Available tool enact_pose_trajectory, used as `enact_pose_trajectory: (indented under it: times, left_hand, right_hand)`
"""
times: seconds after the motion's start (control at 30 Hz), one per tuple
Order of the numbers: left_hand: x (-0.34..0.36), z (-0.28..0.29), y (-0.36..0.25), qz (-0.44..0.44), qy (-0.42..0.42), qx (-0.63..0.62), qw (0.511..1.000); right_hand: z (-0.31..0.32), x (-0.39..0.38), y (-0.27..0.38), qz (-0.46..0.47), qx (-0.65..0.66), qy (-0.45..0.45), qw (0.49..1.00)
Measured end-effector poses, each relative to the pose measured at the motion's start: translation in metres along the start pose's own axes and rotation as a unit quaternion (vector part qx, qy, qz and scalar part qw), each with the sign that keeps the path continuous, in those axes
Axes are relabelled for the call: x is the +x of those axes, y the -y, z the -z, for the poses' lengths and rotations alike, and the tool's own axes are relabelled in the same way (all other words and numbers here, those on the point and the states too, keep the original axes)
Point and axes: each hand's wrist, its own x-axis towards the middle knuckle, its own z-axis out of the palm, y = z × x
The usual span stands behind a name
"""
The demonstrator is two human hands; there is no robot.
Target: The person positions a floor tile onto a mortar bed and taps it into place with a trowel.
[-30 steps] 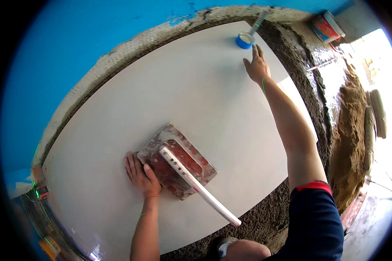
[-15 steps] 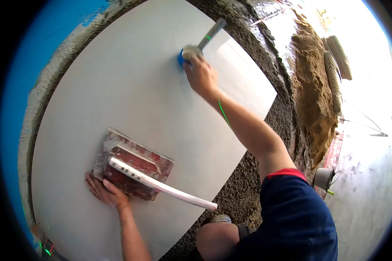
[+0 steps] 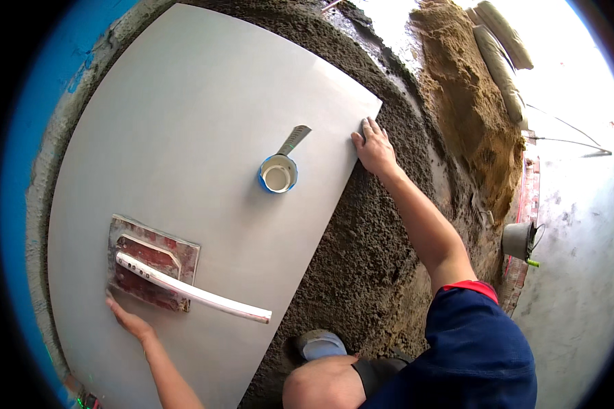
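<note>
A large pale tile [image 3: 205, 88] lies on a bed of dark, crumbly mortar. My right hand [image 3: 375, 146] rests at its right edge near the corner, fingers stretched out and holding nothing. My left hand [image 3: 129, 319] is open beside the near left corner of a worn red float [image 3: 153, 300]; whether it touches the float I cannot tell. Across the float lies a curved white bar [image 3: 211, 298] with small dark holes, reaching right over the tile. A round cream-and-blue holder [image 3: 276, 175] stands on the tile, with a short grey ruler [image 3: 295, 140] rising from it, crossed by a green laser mark.
A blue wall [image 3: 17, 225] with a rough grey base runs along the left. Mortar [image 3: 334, 266] borders the tile's right side. Farther right are a sand heap [image 3: 450, 95], filled bags [image 3: 499, 68] and a grey bucket [image 3: 518, 240]. My foot [image 3: 320, 346] stands on the mortar.
My right hand has let go of the round holder and moved to the tile's right edge. The holder stays on the tile. My left hand remains beside the float; the whole view has shifted.
</note>
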Motion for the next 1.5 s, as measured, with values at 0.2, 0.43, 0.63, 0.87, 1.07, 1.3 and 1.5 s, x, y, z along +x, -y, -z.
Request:
enact_pose_trajectory:
  times: [0.2, 0.43, 0.63, 0.87, 1.07, 1.3, 1.5]
  left_hand:
    - [-0.050, 0.036, -0.002, 0.003, -0.027, 0.068, 0.997]
    - [-0.095, 0.060, 0.013, 0.036, -0.026, 0.192, 0.980]
    - [-0.111, 0.065, 0.012, -0.004, 0.048, 0.312, 0.949]
    - [-0.107, 0.088, 0.024, -0.048, 0.113, 0.432, 0.894]
    - [-0.164, 0.091, 0.033, -0.084, 0.054, 0.490, 0.866]
    - [-0.218, 0.080, 0.045, -0.126, -0.004, 0.510, 0.851]
    - [-0.218, 0.083, 0.052, -0.123, -0.025, 0.517, 0.847]
  right_hand:
    - [0.004, 0.004, -0.016, 0.047, -0.070, 0.026, 0.996]
    - [0.006, -0.001, -0.021, 0.061, -0.020, 0.035, 0.997]
    - [0.008, -0.004, -0.017, 0.083, 0.024, -0.034, 0.996]
    - [0.029, -0.020, 0.014, 0.109, -0.007, 0.000, 0.994]
    - [0.053, -0.149, 0.130, 0.049, 0.225, 0.374, 0.898]
    - [0.023, -0.204, 0.325, 0.156, 0.376, 0.585, 0.702]
    - [0.093, -0.213, 0.352, 0.243, 0.205, 0.354, 0.879]
